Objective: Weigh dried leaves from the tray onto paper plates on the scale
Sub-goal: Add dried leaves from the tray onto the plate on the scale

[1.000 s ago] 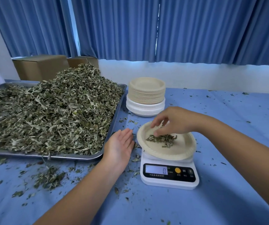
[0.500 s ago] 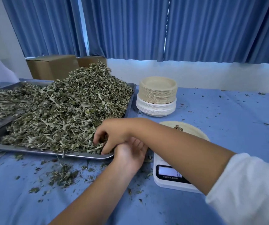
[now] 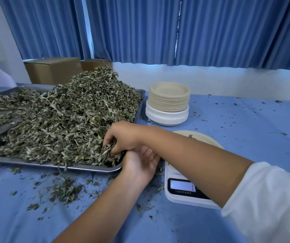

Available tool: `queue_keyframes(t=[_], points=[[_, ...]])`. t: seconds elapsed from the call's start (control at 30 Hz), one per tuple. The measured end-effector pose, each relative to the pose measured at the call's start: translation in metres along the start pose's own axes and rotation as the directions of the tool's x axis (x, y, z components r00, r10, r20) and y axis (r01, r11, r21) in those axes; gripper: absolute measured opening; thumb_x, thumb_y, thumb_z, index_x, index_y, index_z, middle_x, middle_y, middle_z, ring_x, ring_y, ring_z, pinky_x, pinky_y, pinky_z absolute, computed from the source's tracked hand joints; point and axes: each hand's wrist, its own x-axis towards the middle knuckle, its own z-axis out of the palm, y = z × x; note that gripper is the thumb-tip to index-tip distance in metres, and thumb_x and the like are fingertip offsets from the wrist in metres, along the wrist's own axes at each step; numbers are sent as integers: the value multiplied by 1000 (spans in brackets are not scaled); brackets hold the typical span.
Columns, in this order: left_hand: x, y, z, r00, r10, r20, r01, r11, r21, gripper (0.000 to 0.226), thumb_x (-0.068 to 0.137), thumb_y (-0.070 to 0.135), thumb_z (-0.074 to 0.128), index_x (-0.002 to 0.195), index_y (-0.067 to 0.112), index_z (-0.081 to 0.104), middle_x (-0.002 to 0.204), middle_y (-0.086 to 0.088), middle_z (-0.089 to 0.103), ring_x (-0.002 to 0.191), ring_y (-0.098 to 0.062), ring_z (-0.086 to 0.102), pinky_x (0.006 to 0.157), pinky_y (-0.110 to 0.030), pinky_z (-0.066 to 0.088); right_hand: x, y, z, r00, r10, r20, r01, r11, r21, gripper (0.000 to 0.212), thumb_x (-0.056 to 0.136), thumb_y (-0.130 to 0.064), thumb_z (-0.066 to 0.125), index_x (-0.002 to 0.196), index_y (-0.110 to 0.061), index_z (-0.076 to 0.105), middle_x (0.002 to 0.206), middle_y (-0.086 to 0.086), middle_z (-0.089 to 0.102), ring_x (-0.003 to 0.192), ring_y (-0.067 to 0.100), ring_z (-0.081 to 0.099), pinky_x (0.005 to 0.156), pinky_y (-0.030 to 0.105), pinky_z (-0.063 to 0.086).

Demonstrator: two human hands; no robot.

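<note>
A big heap of dried leaves (image 3: 67, 116) fills the steel tray (image 3: 91, 168) on the left of the blue table. My right hand (image 3: 121, 137) reaches across into the tray's near right corner, and its curled fingers grip a bunch of leaves. My left hand (image 3: 140, 163) lies palm up just under the right wrist, at the tray's corner, fingers relaxed. The white scale (image 3: 179, 195) stands to the right, mostly hidden by my right forearm. A beige paper plate (image 3: 203, 139) sits on it, with a few leaves showing at its far edge.
A stack of beige and white paper plates (image 3: 168, 104) stands behind the scale. Two cardboard boxes (image 3: 53, 71) sit behind the tray, under blue curtains. Spilled leaf bits (image 3: 65, 190) lie on the cloth in front of the tray.
My right hand left the plate on the scale, crossed over to the tray and dug its fingers into the leaves. My left hand stayed beside the tray corner.
</note>
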Motion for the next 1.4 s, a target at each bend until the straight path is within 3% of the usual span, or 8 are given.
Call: queue_keyframes(t=[0.13, 0.37, 0.47, 0.63, 0.87, 1.07, 1.23, 1.4], points=[[4, 1, -3, 998, -65, 8, 65, 997, -31, 40, 103, 24, 32, 98, -1, 62, 82, -14, 73, 96, -25, 63, 98, -39, 45, -2, 3, -12, 990, 5, -141, 6, 997, 72, 39, 80, -24, 77, 117, -15, 68, 114, -1, 68, 90, 8, 55, 68, 16, 38], [-3, 4, 1, 994, -107, 1, 107, 992, -61, 46, 104, 27, 30, 109, -9, 58, 103, -22, 67, 97, -29, 62, 86, -38, 46, -15, 10, -27, 968, 65, -242, -11, 976, 217, 29, 81, -25, 76, 106, -12, 71, 89, -8, 61, 82, 5, 50, 62, 11, 36], [-6, 5, 2, 995, -102, 19, 103, 991, -82, 46, 103, 27, 31, 114, -9, 57, 115, -23, 62, 102, -30, 60, 88, -39, 47, -27, 19, -31, 951, 121, -284, -14, 935, 353, 23, 80, -21, 77, 94, -4, 71, 83, -5, 58, 77, 7, 49, 65, 22, 37], [-8, 4, 4, 996, -82, 38, 86, 988, -129, 45, 102, 27, 32, 113, -8, 59, 115, -24, 64, 107, -32, 60, 94, -40, 46, -48, 34, -29, 929, 215, -302, -51, 882, 469, 24, 79, -19, 78, 98, -6, 73, 88, 1, 64, 78, 12, 55, 66, 17, 39], [-8, 4, 11, 997, -77, 13, 78, 982, -173, 41, 102, 25, 33, 106, -8, 56, 111, -24, 65, 110, -34, 59, 94, -42, 46, -89, 53, -41, 916, 266, -299, -41, 806, 590, 17, 78, -11, 75, 93, -2, 72, 78, 8, 62, 73, 13, 51, 72, 30, 42], [-1, 1, 20, 999, -40, -31, 35, 989, -146, 45, 104, 26, 27, 118, -7, 54, 125, -19, 57, 125, -32, 50, 100, -40, 41, -138, 75, -52, 892, 340, -297, -182, 872, 455, 8, 79, -15, 75, 87, -17, 75, 66, -11, 65, 59, -2, 53, 60, 11, 43], [4, -3, 21, 999, -19, -35, 15, 994, -109, 46, 104, 26, 26, 126, -5, 51, 130, -19, 55, 128, -31, 47, 106, -40, 38, -158, 89, -42, 878, 423, -224, -343, 882, 322, 10, 77, -25, 78, 85, -23, 74, 79, -7, 71, 69, 5, 61, 65, 18, 49], [6, -3, 14, 999, -1, -32, -2, 996, -84, 45, 104, 27, 27, 123, -5, 53, 129, -19, 56, 128, -31, 47, 106, -40, 39, -157, 94, -24, 891, 426, -158, -393, 897, 204, 19, 75, -30, 80, 89, -30, 68, 84, -19, 62, 75, -5, 56, 61, 7, 42]])
